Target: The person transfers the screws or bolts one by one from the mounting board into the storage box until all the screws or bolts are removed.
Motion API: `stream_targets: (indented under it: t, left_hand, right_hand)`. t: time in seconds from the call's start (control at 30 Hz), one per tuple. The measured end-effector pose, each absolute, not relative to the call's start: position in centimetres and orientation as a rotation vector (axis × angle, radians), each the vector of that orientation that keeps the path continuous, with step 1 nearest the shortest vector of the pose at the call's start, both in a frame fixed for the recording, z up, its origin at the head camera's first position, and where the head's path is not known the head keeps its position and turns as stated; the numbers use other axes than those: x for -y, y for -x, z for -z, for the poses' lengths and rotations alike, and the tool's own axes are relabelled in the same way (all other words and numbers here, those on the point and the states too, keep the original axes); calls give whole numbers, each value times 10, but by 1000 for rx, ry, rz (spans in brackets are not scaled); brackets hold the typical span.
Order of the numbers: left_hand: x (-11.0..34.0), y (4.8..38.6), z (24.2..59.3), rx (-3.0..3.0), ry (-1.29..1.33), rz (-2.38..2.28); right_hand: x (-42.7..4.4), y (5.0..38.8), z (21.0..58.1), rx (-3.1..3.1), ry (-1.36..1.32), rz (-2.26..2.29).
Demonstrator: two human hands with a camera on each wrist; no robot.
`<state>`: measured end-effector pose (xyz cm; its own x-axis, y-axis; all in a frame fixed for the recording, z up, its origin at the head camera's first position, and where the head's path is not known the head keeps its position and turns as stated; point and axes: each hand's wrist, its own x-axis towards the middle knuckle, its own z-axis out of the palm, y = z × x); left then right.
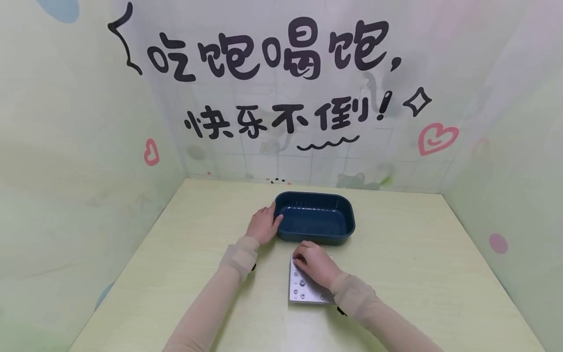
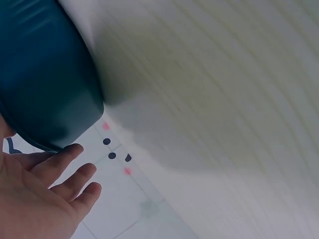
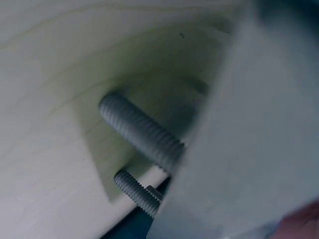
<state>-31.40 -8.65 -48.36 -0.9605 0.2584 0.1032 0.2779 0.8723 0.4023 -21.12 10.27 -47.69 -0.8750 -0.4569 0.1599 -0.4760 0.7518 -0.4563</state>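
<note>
At a dark blue container [image 1: 313,222], my left hand [image 1: 262,226] grips the left end, thumb over the rim and fingers along the outside. The left wrist view shows the container's wall [image 2: 50,79] above the fingers of that hand [image 2: 45,199]. My right hand [image 1: 318,264] is over a metal plate [image 1: 310,293] with small round fittings, its curled fingers at the far left corner; whether they pinch a fitting is hidden. In the right wrist view, threaded bolts [image 3: 139,129] stick out from the plate [image 3: 249,124], and part of the hand [image 3: 301,224] shows.
Both objects are on a pale wooden table [image 1: 422,274], the plate nearer to me than the container. A printed curtain [image 1: 246,161] with large lettering stands behind the far edge, and similar curtains rise on the left and right sides.
</note>
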Motion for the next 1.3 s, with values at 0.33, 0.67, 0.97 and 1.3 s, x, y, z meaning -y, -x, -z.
stream_targets:
  t: [0.33, 0.67, 0.97, 1.3]
  left_hand:
    - [86, 316, 483, 2987, 429, 648]
    - [85, 315, 481, 2987, 429, 660]
    - [86, 314, 482, 2977, 430, 647]
    - [86, 314, 481, 2990, 434, 635]
  right_hand:
    - [-99, 214, 470, 2916, -843, -702]
    - [-97, 219, 465, 2903, -962, -567]
    - [-94, 223, 461, 2951, -984, -489]
    - [-91, 226, 454, 2992, -989, -556]
